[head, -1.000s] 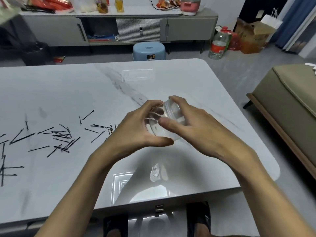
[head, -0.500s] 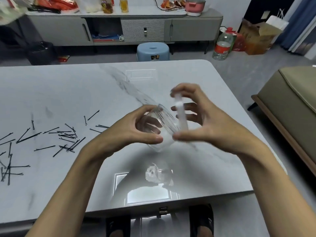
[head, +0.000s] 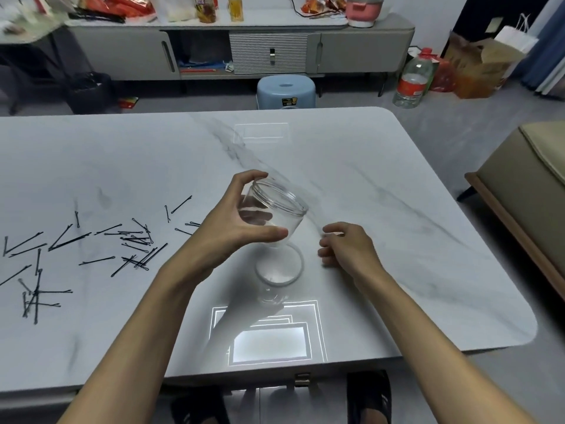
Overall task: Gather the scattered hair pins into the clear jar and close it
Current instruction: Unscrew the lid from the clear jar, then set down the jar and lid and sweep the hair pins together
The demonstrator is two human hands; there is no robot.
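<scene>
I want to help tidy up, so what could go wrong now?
The left hand holds the open jar tilted, so hair pins dropped in might slide back out. The clear lid lies on the pale table beside the right hand and could easily get knocked away.

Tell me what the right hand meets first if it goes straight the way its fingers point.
Its fingers point left, so probably the lid lying flat on the table. If the right hand travels higher, the base of the clear jar in the left hand instead; height is unclear.
</scene>
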